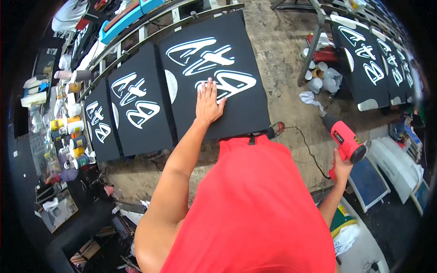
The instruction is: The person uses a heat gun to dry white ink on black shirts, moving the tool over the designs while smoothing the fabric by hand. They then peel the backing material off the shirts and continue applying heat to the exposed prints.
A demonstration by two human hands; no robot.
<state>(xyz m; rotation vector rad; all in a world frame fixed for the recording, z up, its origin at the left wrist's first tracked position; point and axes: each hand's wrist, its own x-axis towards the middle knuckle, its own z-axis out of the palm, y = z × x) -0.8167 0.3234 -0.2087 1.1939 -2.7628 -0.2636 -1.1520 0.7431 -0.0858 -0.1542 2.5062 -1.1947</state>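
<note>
The left hand (209, 103) covers part of the lowest white letter on the largest black panel (227, 116), so that stroke cannot be fully seen, and the red shirt (255, 204) reaches up to the panel's near edge and hides some of the right arm. The right hand (342, 168) is closed around the handle of the red heat gun (347, 139); how its fingers sit on the trigger is hard to make out, and whether the gun is running cannot be told. The left hand is released, laid flat on the cloth-like surface with its fingers nearly together and its thumb a little apart. The panel's left edge lies just beside the middle panel (141, 113), with a narrow dark gap between, and the small panel (101, 127) sits beyond that; past its right edge is open brown floor (284, 59), reaching to the far row of black panels (364, 63). The gun is held over this open strip, well apart from the largest panel, its nozzle near a crumpled white rag (309, 98). A thin dark cord (306, 139) curves across the floor, left of the gun. The gun's barrel slants away and to the left, rear end nearer the person; the panel's long axis runs from near to far, its far end leaning slightly left.
</note>
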